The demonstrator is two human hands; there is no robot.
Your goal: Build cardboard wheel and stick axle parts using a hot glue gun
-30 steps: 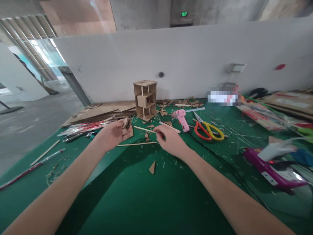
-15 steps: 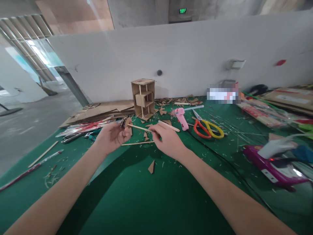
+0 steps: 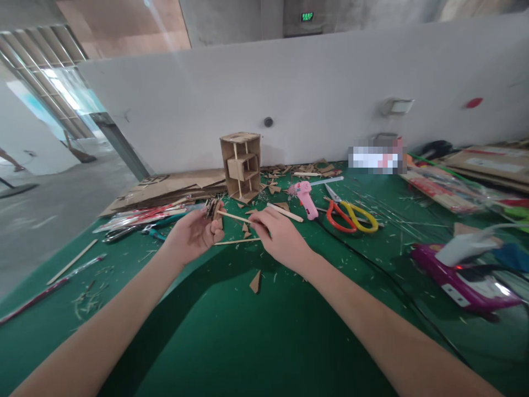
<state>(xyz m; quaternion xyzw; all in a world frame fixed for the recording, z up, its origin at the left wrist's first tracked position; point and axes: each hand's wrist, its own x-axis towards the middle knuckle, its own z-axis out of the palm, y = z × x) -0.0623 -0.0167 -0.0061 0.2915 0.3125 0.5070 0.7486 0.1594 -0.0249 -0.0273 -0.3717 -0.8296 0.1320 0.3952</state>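
Observation:
My left hand (image 3: 193,231) is closed around a small stack of brown cardboard pieces (image 3: 212,208), partly hidden by the fingers. Between thumb and fingers, my right hand (image 3: 278,234) pinches the end of a thin wooden stick (image 3: 233,216). The stick's far end meets the cardboard stack; whether it is fixed there I cannot tell. Another thin stick (image 3: 237,241) lies on the table just below the hands. Behind them stands a cardboard tower (image 3: 242,166) with open shelves and stick supports. Close to the right hand lies a pale wooden strip (image 3: 285,212).
A pink glue gun (image 3: 306,199) and scissors (image 3: 351,215) with red and yellow handles lie to the right. A purple power strip (image 3: 458,281) sits further right. Pliers (image 3: 155,229), wrapped sticks and cardboard sheets (image 3: 182,184) are at left. Cardboard scraps litter the green table (image 3: 256,342).
The cardboard stack has turned slightly in my left hand, its round face showing less. My right hand has shifted slightly left, still pinching the stick.

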